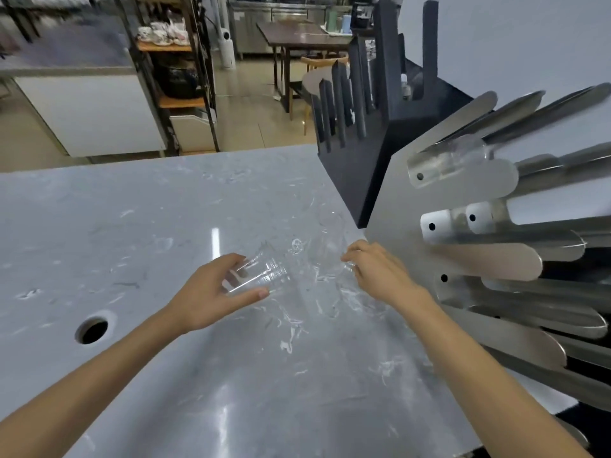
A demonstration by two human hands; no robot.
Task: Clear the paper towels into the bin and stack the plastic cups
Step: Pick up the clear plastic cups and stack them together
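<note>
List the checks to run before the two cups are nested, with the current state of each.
1. Left hand grips the left cup: ok.
2. Right hand grips the right cup: ok.
3. Cups apart, not yet nested: ok.
4. Mouth of one cup facing the base of the other: cannot tell, clear plastic blurs.
5. Paper towels gone from the counter: ok, none in view.
6. Bin hole unobstructed: ok.
</note>
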